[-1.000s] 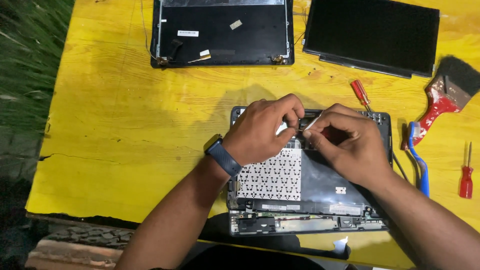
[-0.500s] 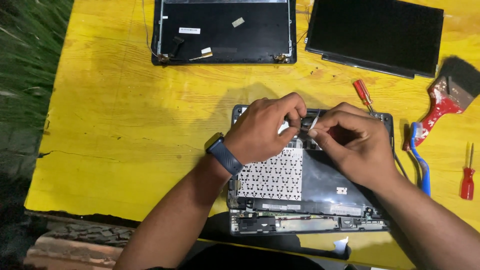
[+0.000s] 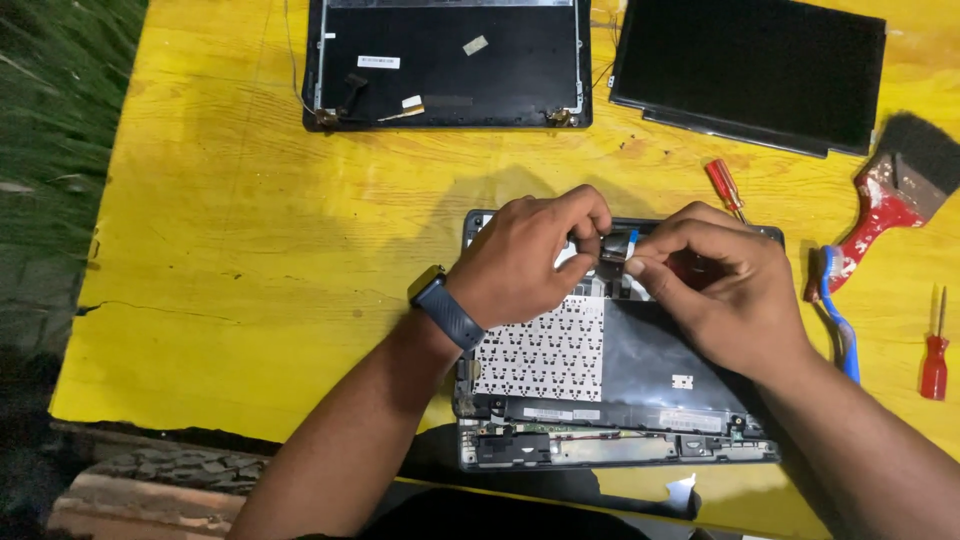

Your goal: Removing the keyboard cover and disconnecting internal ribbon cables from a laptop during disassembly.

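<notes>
Hands meet over the top edge of the opened laptop base (image 3: pixel 620 400), which lies on the yellow worktop (image 3: pixel 250 220) with the back of its keyboard (image 3: pixel 545 350) showing. The left hand (image 3: pixel 530 260) and right hand (image 3: pixel 715 290) both pinch a short flat ribbon cable (image 3: pixel 618 243) with a blue tab, each grip narrow and closed on it, fingertips nearly touching.

The cable looks like the weak point. A pull at an angle, or one hand tugging against the other, could crease or tear it, or strain the connector it runs to (that connector is hidden under the fingers, so I cannot tell whether a latch is up or down). Forcing it against a closed latch would likely break the latch.

The left wrist, with its dark band (image 3: pixel 447 305), rests over the keyboard; pressing down there could flex the thin sheet.

A red screwdriver (image 3: pixel 724 187) lies just beside the base, near the right hand; a knock of the knuckles could roll it. The lid (image 3: pixel 450 60), screen panel (image 3: pixel 750 70), brush (image 3: pixel 890 190) and second screwdriver (image 3: pixel 935 350) lie well apart.
</notes>
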